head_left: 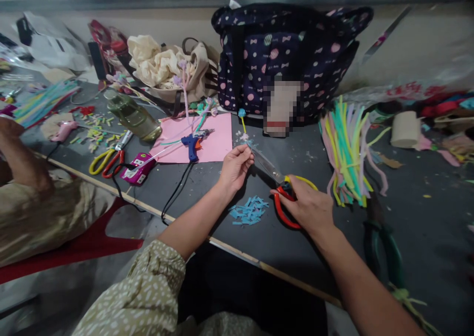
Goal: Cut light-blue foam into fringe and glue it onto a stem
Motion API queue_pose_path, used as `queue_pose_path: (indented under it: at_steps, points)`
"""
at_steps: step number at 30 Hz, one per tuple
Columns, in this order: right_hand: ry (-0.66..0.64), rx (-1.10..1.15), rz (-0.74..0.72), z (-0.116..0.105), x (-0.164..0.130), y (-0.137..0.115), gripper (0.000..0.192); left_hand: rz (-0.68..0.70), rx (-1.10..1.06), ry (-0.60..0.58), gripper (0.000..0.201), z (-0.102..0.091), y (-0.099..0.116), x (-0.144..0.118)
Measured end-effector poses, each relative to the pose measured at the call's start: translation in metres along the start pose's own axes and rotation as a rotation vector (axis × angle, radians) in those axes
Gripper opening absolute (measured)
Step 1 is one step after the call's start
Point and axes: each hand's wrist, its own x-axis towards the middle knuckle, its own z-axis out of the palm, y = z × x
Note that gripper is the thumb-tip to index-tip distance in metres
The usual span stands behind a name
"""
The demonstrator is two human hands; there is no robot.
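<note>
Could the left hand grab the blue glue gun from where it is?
Probably yes. The left hand is pinching a small piece, but the glue gun lies close on the pink paper with nothing between them.

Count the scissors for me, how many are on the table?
2. One pair of scissors is in the right hand; the other scissors lie at the left beside the bottle. Clutter may hide more.

Red-and-yellow scissors [287,197], blue scraps [249,211], pink paper [217,143], blue glue gun [192,144], navy dotted bag [285,49]
</note>
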Motion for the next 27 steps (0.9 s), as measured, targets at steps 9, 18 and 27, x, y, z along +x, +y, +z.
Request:
queue_pose_path:
  at_steps: [9, 18, 27]
  points:
    - [0.007, 0.024, -0.009, 0.0028, -0.0007, -0.0001, 0.053, -0.019, -0.019, 0.019, 0.015, -0.0009, -0.0004, 0.0023]
    - [-0.052, 0.061, 0.044, 0.0073, 0.0014, 0.0033, 0.056, -0.027, -0.003, 0.020, 0.018, -0.0063, -0.0021, 0.0086]
    - [-0.097, 0.131, 0.179, -0.0025, 0.0084, 0.0023, 0.061, -0.017, -0.051, -0.008, 0.017, -0.0058, 0.0015, 0.0093]
